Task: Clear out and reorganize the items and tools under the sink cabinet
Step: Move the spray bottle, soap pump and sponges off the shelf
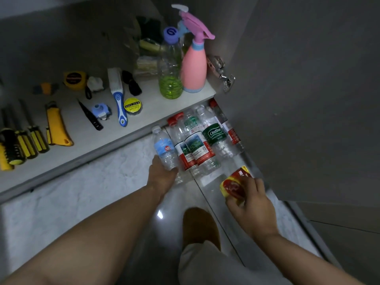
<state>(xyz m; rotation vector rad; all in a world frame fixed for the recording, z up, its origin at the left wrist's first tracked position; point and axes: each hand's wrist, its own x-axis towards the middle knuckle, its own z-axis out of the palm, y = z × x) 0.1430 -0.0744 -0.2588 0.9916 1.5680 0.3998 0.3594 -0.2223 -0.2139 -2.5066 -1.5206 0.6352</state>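
tools sorted, bottles being lined up on the floor

much looks done already. on the cabinet floor (144, 118) the tools lie in a tidy row: screwdrivers (26, 140), a knife (57, 128), a brush (119, 99), tape (133, 105) and a tape measure (74, 79). a spray bottle (194, 64) and a green bottle (170, 68) stand upright at the front right corner. what seems left is the floor pile and some dim clutter at the back of the cabinet, too dark to name.

the left hand (162, 175) grasps a small bottle (164, 149) by its base. the bottle lies low over the floor, just beside a row of bottles (197, 149) by the open door (298, 99). its long axis runs away from the person, cap toward the cabinet edge, roughly parallel to the row. whether it already rests on the floor i cannot tell.

the right hand (253, 204) has its fingers curled round a red pack (234, 184), near the door's foot, apart from the row.
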